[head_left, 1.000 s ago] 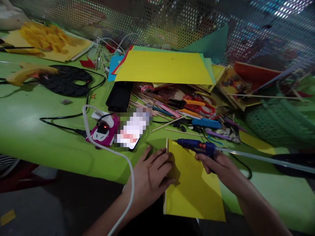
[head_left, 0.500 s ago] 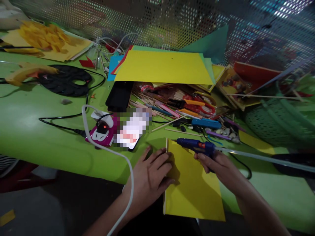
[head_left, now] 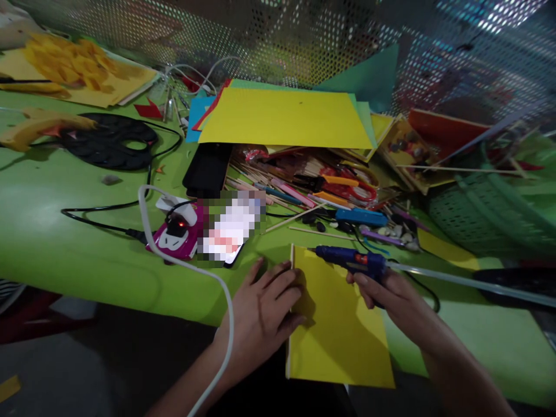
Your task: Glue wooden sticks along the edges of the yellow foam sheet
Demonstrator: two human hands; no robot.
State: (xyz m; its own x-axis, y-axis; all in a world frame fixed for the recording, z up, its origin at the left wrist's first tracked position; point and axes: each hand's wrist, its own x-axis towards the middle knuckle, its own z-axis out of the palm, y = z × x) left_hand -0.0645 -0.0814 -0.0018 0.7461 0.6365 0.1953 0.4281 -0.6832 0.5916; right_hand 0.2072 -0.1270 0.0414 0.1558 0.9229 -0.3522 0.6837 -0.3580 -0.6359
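A yellow board (head_left: 343, 341) lies at the table's front edge and juts past it, with a thin wooden strip (head_left: 288, 362) along its left side. My left hand (head_left: 267, 307) rests palm down over that side, fingers spread, the thumb and fingertips touching the strip and board. Wrapped around a blue glue gun (head_left: 350, 259), my right hand (head_left: 391, 295) holds it above the board's far part. Its nozzle points left, close to the far left corner; whether it touches the board I cannot tell. A long clear glue stick (head_left: 452, 280) sticks out of its back.
A white cable (head_left: 230, 324) crosses over my left forearm. Near my hands are a lit phone (head_left: 234, 229) and a purple power socket (head_left: 176, 237). Behind lie yellow sheets (head_left: 286, 119), scattered sticks and pens, a blue cutter (head_left: 361, 217) and a green basket (head_left: 469, 202).
The glue gun has moved a little to the right, its nozzle now farther from the wooden strip. My left hand keeps its place on the board. The view has shifted slightly.
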